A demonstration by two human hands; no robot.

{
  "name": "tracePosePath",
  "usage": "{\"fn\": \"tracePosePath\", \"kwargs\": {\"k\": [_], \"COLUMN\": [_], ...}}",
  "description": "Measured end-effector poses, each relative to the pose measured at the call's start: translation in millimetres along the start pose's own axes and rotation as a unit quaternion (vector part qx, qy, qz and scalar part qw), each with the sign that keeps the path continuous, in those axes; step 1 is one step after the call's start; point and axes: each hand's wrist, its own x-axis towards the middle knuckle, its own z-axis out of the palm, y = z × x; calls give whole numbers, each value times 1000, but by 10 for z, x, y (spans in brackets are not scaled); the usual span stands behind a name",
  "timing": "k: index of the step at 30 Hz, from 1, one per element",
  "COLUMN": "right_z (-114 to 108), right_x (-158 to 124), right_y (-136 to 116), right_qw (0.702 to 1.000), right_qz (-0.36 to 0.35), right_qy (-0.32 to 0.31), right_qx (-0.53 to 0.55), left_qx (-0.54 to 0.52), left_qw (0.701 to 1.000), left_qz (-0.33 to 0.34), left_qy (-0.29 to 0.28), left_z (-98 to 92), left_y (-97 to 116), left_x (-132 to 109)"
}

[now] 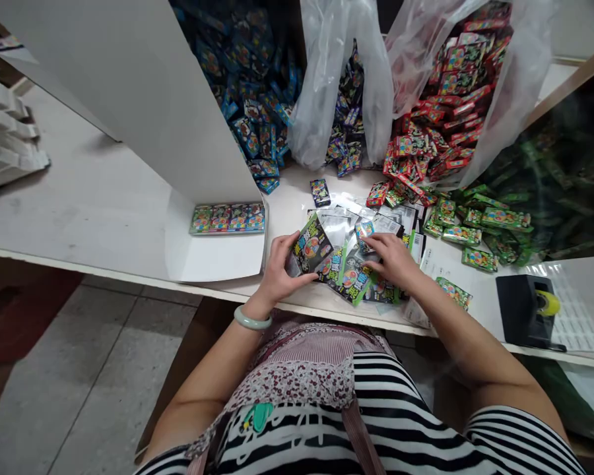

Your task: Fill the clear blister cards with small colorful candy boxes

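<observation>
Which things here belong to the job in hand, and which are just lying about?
Likely in the job:
black packet, held by the left hand
small blue box, at the right hand
spread packets
blue boxes
purple boxes
red boxes
green boxes

Apparently just lying about:
tape dispenser
printed sheet beside it
white stack, far left

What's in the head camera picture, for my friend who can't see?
A person's left hand holds a dark packet while the right hand touches a small blue box above more packets on a white table. Blue, purple and red boxes heap up behind, green ones to the right, near a black tape dispenser.
</observation>
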Motion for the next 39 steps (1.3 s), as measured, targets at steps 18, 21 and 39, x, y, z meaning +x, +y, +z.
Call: {"fn": "tracePosePath", "kwargs": {"k": [18, 21, 39], "right_z": [-920, -1001, -741], "right_x": [79, 102, 283], "right_y": [-43, -187, -310], "right_qw": [976, 975, 974], "right_qz": [-151, -172, -178], "right_qy": [-61, -107, -100], "right_qx": [147, 96, 100], "left_qx": [-21, -10, -39], "left_qw": [991, 988, 985], "left_qz": [73, 95, 99], "left_qy": [-111, -120, -138], "left_z": [122, 138, 153], "left_y": [63, 100, 144], "left_x": [100, 120, 165]}}
